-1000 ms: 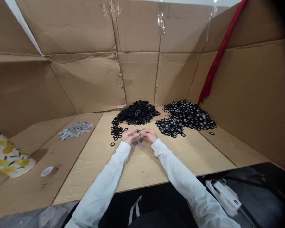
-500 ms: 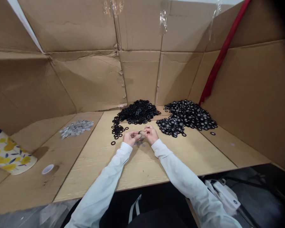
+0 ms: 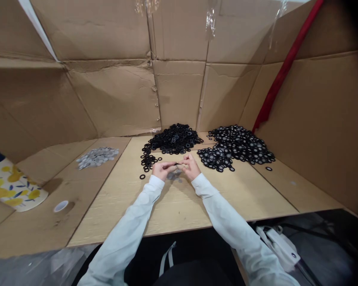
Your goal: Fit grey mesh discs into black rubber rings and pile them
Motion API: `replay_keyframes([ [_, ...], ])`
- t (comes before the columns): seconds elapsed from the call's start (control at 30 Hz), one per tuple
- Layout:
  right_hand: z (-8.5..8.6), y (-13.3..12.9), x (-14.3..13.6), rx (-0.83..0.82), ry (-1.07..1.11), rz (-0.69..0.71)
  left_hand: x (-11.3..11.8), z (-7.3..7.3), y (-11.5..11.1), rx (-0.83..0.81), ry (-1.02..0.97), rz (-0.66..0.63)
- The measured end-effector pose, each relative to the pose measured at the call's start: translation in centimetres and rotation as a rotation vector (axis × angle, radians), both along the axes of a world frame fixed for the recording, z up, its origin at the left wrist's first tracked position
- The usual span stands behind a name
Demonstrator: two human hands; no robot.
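Note:
Fingertips of my left hand and my right hand meet over the middle of the board, both pinching one small black ring. It looks tilted nearly edge-on; whether a disc sits inside it I cannot tell. Just below the fingers lie several pale translucent discs on the wood. Behind my hands rises a heap of black rings, with looser rings trailing down its left side. To the right spreads a pile of black rings with pale centres. Grey discs form a flat pile at the left.
Cardboard walls enclose the back and sides of the wooden board. A flower-patterned cylinder and a small white round lid stand at the left. A red strip hangs on the right wall.
The ring between my fingers has tipped from a more open view to nearly edge-on. My hands stay at about the same place, and the head view has shifted slightly.

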State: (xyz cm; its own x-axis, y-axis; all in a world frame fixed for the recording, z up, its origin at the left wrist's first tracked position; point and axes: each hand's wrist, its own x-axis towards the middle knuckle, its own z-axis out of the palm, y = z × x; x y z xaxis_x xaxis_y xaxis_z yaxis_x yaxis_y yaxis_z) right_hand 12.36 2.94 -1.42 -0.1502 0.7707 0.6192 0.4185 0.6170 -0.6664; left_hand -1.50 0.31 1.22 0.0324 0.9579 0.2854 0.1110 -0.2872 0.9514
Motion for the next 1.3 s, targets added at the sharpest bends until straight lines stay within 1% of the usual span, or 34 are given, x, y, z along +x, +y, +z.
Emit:
replay_keyframes([
  [0.1,-0.1,-0.1,0.2,0.061,-0.086,-0.033,-0.2,0.2,-0.1,0.022,0.101,-0.024],
  [0.2,-0.1,-0.4,0.2,0.154,-0.188,-0.095,-0.4,0.0,0.1,0.033,0.17,-0.033],
  [0.3,0.0,-0.6,0.2,0.224,-0.244,-0.146,-0.4,-0.3,0.5,0.004,0.142,-0.056],
  [0.37,0.2,-0.7,0.2,0.234,-0.239,-0.151,-0.5,-0.4,0.6,-0.022,0.092,-0.071],
  [0.53,0.5,-1.0,0.0,0.158,-0.173,-0.097,-0.5,0.2,0.5,-0.043,0.004,-0.078],
  [0.63,0.6,-1.2,-0.2,0.081,-0.107,-0.051,-0.6,0.3,0.5,-0.116,-0.075,-0.114],
  [0.7,0.5,-1.1,-0.2,-0.001,-0.017,0.011,-0.6,0.2,0.6,-0.18,-0.166,-0.118],
  [0.8,0.5,-0.9,-0.4,-0.18,0.15,0.137,-0.6,-0.2,1.0,-0.252,-0.321,-0.093],
  [0.87,0.4,-0.8,-0.6,-0.293,0.266,0.186,-0.4,-0.5,1.1,-0.282,-0.414,-0.075],
  [0.9,0.3,-0.8,-0.8,-0.331,0.324,0.183,-0.3,-0.6,1.1,-0.298,-0.453,-0.067],
  [0.97,0.2,-0.8,-1.1,-0.362,0.418,0.129,0.1,-0.9,1.0,-0.322,-0.513,-0.052],
  [1.07,-0.1,-0.8,-1.4,-0.327,0.479,0.029,0.4,-1.1,0.8,-0.326,-0.54,-0.061],
  [1.2,-0.2,-0.6,-1.2,-0.287,0.447,-0.019,0.4,-0.9,0.6,-0.267,-0.465,-0.113],
  [1.3,-0.2,-0.4,-0.8,-0.249,0.395,-0.022,0.4,-0.5,0.4,-0.205,-0.352,-0.089],
])
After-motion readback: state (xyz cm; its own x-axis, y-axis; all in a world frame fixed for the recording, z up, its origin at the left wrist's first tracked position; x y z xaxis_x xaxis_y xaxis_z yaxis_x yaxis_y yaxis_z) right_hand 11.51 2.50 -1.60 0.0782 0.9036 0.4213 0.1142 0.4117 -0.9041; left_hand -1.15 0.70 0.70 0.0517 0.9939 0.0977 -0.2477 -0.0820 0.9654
